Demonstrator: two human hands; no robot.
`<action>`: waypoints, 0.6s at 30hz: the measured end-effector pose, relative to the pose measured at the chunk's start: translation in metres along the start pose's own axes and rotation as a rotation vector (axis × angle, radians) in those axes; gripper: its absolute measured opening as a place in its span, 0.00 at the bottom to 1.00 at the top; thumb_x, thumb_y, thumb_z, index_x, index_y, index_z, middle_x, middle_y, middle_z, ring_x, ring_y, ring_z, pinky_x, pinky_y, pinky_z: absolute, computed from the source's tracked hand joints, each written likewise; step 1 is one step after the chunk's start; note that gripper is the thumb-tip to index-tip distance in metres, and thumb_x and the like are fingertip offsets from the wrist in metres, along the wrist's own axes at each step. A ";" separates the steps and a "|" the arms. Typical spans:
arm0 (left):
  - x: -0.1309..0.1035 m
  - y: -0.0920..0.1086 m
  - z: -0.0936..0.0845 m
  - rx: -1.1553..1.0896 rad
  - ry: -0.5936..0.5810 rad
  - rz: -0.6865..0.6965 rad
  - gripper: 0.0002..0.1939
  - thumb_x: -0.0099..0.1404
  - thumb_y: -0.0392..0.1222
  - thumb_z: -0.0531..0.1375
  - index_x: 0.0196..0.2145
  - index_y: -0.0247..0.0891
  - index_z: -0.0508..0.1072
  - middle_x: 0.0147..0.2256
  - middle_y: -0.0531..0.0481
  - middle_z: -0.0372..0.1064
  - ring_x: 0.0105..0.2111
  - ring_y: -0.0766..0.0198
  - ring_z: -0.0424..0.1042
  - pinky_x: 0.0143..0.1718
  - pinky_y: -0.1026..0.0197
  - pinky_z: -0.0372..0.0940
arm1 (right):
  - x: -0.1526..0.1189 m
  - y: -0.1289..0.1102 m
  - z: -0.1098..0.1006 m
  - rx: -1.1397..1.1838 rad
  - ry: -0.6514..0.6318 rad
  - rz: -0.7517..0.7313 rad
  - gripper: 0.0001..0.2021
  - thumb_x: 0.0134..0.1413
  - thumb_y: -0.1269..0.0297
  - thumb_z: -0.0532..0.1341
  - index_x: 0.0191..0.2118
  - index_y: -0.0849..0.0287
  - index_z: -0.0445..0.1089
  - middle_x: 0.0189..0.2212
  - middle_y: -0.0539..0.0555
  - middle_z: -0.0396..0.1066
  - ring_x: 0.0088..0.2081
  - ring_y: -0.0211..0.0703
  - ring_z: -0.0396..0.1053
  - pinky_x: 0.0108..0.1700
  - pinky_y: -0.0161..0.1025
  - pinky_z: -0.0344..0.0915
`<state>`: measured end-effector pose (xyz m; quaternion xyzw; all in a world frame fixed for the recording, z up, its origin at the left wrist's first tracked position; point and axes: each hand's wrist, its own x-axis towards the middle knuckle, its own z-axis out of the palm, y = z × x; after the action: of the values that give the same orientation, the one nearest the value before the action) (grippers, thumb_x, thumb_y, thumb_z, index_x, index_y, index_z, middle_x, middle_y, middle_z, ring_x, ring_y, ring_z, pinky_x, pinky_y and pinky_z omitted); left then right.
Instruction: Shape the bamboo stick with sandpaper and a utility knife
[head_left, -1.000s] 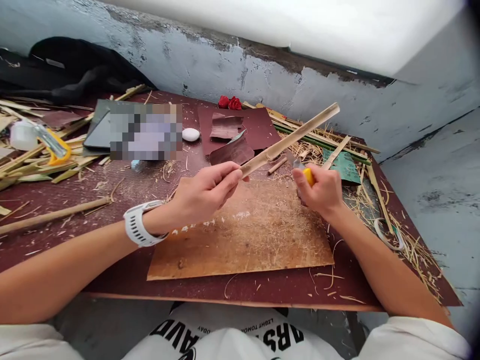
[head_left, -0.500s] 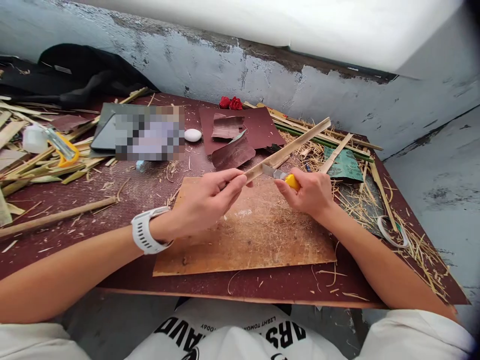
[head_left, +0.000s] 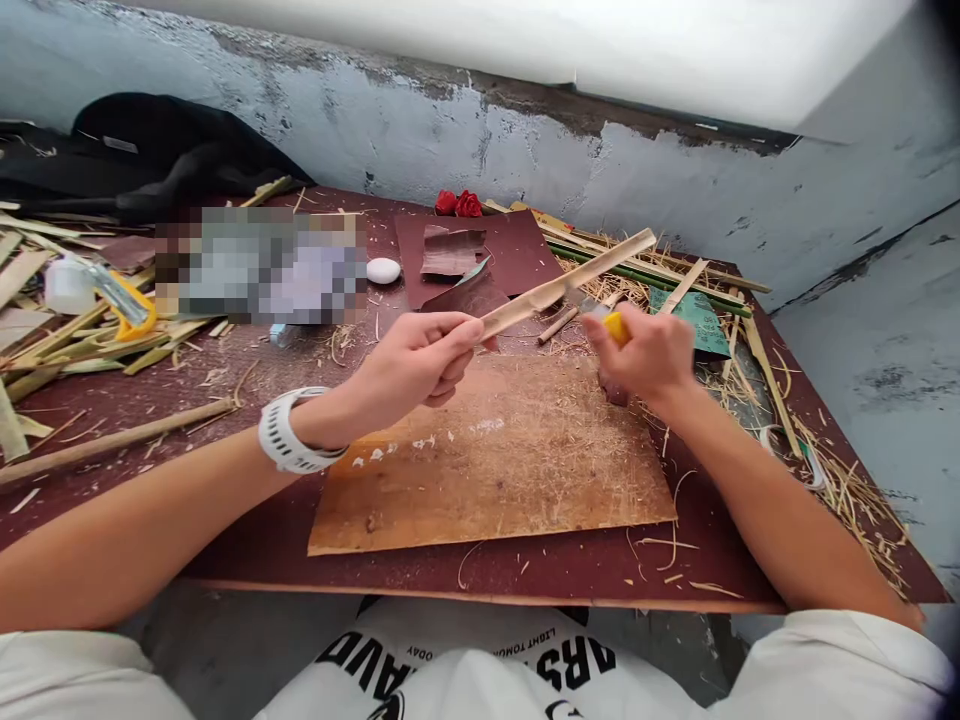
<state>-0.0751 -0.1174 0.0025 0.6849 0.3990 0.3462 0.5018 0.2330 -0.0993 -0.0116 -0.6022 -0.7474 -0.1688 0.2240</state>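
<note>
My left hand point(head_left: 427, 365) is closed round the near end of a pale bamboo strip point(head_left: 574, 280), which slants up and away to the right. In my right hand point(head_left: 649, 350) is a yellow-handled utility knife point(head_left: 616, 328), slightly blurred. Its blade points left and lies close to the strip's lower edge; whether it touches I cannot tell. Both hands are above a worn wooden board point(head_left: 480, 480) strewn with fine shavings.
Bamboo pieces point(head_left: 67, 330) and another yellow knife point(head_left: 127, 300) lie at left. Behind are a white egg-shaped object point(head_left: 383, 270), curled brown sheets point(head_left: 454, 250) and red flowers point(head_left: 459, 204). Green sandpaper point(head_left: 697, 325), shavings and a tape roll point(head_left: 814, 465) are at right.
My right hand with the knife has moved right, along the bamboo strip and away from my left hand. My left hand still grips the strip and has shifted slightly up and left.
</note>
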 end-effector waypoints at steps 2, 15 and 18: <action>-0.002 0.002 -0.004 -0.103 -0.026 -0.048 0.16 0.77 0.51 0.55 0.38 0.38 0.74 0.20 0.59 0.48 0.17 0.69 0.47 0.17 0.64 0.48 | 0.002 0.010 -0.006 0.049 0.055 0.106 0.32 0.66 0.32 0.48 0.21 0.53 0.55 0.15 0.48 0.52 0.19 0.39 0.50 0.28 0.41 0.42; 0.003 0.005 -0.023 0.052 0.025 -0.019 0.14 0.69 0.50 0.66 0.33 0.37 0.78 0.20 0.53 0.67 0.17 0.71 0.58 0.16 0.67 0.51 | -0.003 -0.025 -0.033 0.616 -0.305 0.142 0.27 0.58 0.36 0.65 0.34 0.59 0.78 0.22 0.50 0.68 0.23 0.38 0.59 0.26 0.39 0.54; 0.005 0.004 -0.026 -0.113 0.103 -0.035 0.12 0.67 0.49 0.69 0.34 0.37 0.76 0.25 0.48 0.74 0.17 0.70 0.63 0.17 0.67 0.60 | -0.001 -0.021 -0.039 0.713 -0.533 0.196 0.23 0.58 0.40 0.67 0.35 0.60 0.80 0.23 0.50 0.70 0.21 0.35 0.59 0.24 0.37 0.53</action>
<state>-0.0943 -0.1031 0.0134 0.6298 0.4161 0.3943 0.5242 0.2175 -0.1254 0.0212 -0.5779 -0.7299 0.2817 0.2321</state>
